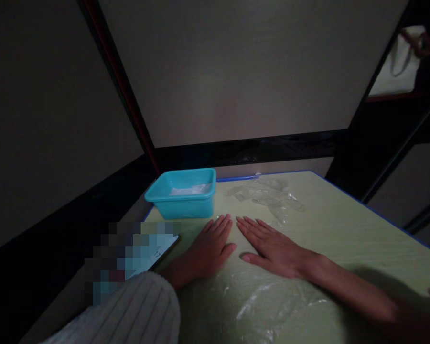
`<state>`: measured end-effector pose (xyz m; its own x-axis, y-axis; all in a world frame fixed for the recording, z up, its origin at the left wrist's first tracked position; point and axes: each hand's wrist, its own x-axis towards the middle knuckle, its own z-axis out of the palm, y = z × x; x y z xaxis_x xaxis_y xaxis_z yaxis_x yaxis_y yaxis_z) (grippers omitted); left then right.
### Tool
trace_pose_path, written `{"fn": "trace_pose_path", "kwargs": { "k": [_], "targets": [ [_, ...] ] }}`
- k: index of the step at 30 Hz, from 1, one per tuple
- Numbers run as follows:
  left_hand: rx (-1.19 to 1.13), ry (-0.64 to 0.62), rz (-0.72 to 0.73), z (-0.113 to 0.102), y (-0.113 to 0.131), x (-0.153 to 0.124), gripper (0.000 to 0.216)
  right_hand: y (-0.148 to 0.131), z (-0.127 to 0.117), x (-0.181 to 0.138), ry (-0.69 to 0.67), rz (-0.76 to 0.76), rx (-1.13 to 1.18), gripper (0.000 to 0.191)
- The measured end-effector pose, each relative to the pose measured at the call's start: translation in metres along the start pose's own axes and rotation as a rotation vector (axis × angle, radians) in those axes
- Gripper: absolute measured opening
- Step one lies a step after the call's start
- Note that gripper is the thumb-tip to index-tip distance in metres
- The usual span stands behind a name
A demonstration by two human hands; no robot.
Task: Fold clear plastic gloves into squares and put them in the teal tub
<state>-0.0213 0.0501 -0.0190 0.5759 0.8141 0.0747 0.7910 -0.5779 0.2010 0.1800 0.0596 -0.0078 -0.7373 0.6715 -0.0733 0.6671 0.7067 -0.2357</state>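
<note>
My left hand (pixel 210 246) lies flat on the light table (pixel 347 224), fingers stretched forward and thumb out to the side. My right hand (pixel 272 246) rests the same way to its right, a small gap between the two. Neither hand holds anything. Just beyond them lies a loose pile of clear plastic film (pixel 272 196), crumpled and see-through. Nearer to me, below both hands, a clear plastic sheet (pixel 268 306) spreads over the tabletop; where its edges run is hard to make out.
A turquoise plastic basket (pixel 188 209) with something white and thin inside stands at the table's back left. A flat item, mostly pixelated, with a pale edge (pixel 165 246) lies beside my left forearm. A panelled wall (pixel 236 71) rises behind the table. A white bag (pixel 401 67) is at upper right.
</note>
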Motion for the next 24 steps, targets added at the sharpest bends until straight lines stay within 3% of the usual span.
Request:
{"fn": "trace_pose_path", "kwargs": {
  "k": [12,15,20,24],
  "targets": [
    [-0.050,0.026,-0.054,-0.001,-0.021,0.001,0.055,0.035,-0.022,-0.026,-0.162,0.060,0.099,0.085],
    [-0.081,0.063,-0.067,0.002,-0.023,0.002,0.052,0.040,-0.027,-0.027,-0.052,0.046,0.154,0.074],
    [-0.145,0.185,-0.115,0.010,-0.025,0.006,0.041,0.049,-0.023,-0.014,0.288,0.119,0.092,0.027],
    [-0.196,0.261,-0.129,0.015,-0.029,0.011,0.036,0.057,-0.015,-0.005,0.387,0.113,0.067,0.022]
  ]
}}
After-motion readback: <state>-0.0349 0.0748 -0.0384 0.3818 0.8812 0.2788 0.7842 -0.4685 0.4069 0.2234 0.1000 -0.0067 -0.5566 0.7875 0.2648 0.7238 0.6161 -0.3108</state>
